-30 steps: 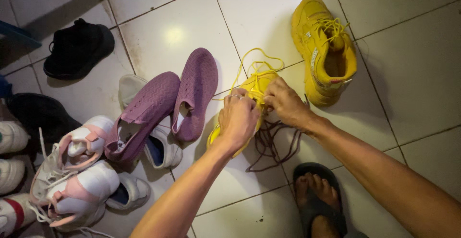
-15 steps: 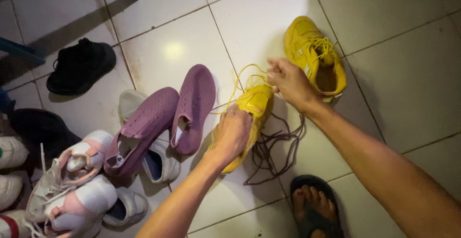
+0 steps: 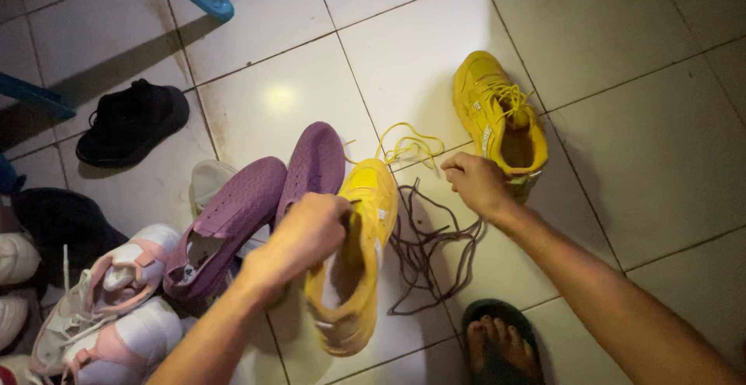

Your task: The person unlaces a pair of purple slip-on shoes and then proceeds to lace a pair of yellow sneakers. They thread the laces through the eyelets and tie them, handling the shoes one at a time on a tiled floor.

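Under my left hand (image 3: 307, 233) sits a yellow sneaker (image 3: 351, 264) (chunky, smooth-sided), my fingers curled over its collar edge. Just beyond its toe trails its thin yellow lace (image 3: 404, 146). My right hand (image 3: 475, 183) is loosely closed; whether it pinches anything I cannot tell. Beneath it sprawls a dark lace (image 3: 423, 245); the second sneaker (image 3: 497, 117) stands just past it.
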